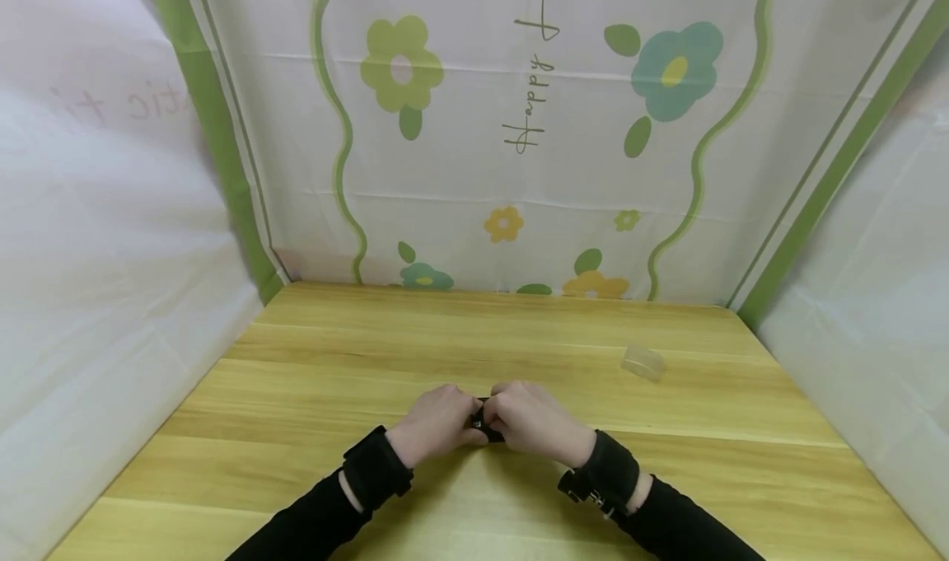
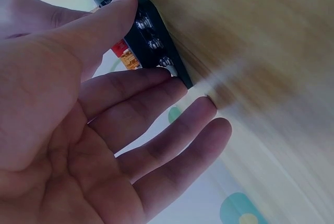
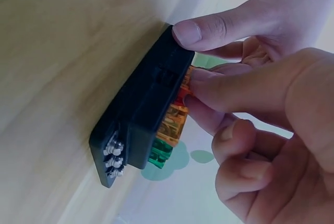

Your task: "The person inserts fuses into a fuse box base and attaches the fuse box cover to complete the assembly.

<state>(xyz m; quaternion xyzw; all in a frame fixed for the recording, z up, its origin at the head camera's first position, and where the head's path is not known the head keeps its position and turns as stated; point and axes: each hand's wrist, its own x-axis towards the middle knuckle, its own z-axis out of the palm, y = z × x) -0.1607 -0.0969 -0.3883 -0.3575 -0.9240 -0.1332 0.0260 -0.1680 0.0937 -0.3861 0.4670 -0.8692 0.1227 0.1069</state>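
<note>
A black fuse box [image 3: 138,93] with metal screw terminals stands tilted near the wooden table; in the head view the hands mostly hide it. Its coloured blade fuses show in the right wrist view: an orange fuse [image 3: 171,125], a green fuse [image 3: 160,152] and a red fuse [image 3: 182,97]. My left hand [image 1: 437,419] grips one end of the box, thumb on one side and fingers on the other, as the left wrist view shows. With thumb and index finger, my right hand [image 1: 537,423] pinches at the red fuse, partly covering it.
To the right, beyond my hands, a small clear plastic cover [image 1: 642,363] lies on the wooden table [image 1: 356,330]. A white flowered curtain [image 1: 460,157] hangs behind the table's far edge, and white cloth walls [image 1: 133,240] stand at both sides.
</note>
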